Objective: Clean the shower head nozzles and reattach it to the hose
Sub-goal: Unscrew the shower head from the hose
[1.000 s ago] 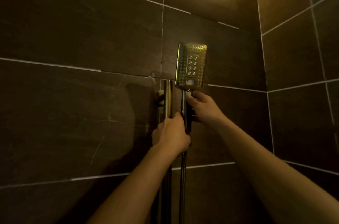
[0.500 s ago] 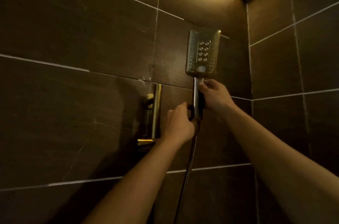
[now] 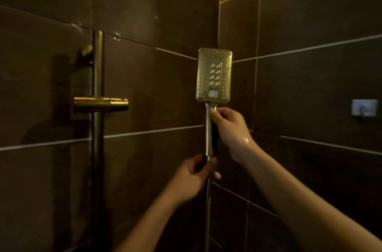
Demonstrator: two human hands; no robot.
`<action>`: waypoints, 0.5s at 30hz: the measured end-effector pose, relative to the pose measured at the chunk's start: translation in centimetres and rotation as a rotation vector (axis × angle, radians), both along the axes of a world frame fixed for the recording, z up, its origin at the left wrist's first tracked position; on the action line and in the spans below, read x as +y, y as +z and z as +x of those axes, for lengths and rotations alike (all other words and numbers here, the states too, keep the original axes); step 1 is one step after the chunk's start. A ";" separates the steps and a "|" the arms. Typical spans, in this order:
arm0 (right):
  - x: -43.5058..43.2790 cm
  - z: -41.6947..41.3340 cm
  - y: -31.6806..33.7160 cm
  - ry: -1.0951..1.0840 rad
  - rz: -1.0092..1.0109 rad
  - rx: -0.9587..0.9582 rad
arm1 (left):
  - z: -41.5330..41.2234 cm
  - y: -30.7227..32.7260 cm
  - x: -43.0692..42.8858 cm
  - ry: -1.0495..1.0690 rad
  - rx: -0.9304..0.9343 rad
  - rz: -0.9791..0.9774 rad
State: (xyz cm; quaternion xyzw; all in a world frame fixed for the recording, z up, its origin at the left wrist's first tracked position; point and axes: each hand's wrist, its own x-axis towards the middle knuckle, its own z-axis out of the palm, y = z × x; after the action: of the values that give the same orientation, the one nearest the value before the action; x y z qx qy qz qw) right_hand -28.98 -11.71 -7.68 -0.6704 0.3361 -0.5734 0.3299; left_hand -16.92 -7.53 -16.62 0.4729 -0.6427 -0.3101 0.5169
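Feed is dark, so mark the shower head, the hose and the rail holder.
shower head (image 3: 214, 75), head view, middle of its nozzle face.
hose (image 3: 208, 210), head view, its hanging lower stretch.
rail holder (image 3: 101, 103), head view, its horizontal arm.

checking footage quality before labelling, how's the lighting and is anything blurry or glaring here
Head view: dim, warm yellow light; the shower head catches it, nozzles legible; the rail casts a dark shadow on tiles to its left; a wet glint near the right hand; grout lines bow, wide-angle lens.
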 end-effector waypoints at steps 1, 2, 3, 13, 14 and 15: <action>0.3 -0.8 -1.7 0.005 0.021 0.005 | -1.0 -2.0 0.5 -0.034 0.048 0.052; 0.7 -1.5 -3.3 0.017 0.042 0.012 | -2.0 -3.8 1.0 -0.067 0.104 0.106; 1.2 -2.1 -4.9 0.031 0.063 0.028 | -2.9 -5.3 1.8 -0.083 0.154 0.160; 5.2 -9.0 -20.1 0.164 0.291 0.260 | -10.2 -21.1 7.7 0.122 0.311 0.467; 5.5 -9.6 -21.6 0.194 0.321 0.257 | -10.8 -22.6 8.2 0.140 0.299 0.478; 5.7 -10.1 -22.9 0.220 0.353 0.240 | -11.2 -23.9 8.7 0.156 0.283 0.495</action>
State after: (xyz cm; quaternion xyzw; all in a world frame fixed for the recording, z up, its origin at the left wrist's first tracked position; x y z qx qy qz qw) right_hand -39.09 -6.03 -30.60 -0.6983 0.3925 -0.3827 0.4602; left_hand -28.13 1.14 -40.56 0.5845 -0.4309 -0.4797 0.4924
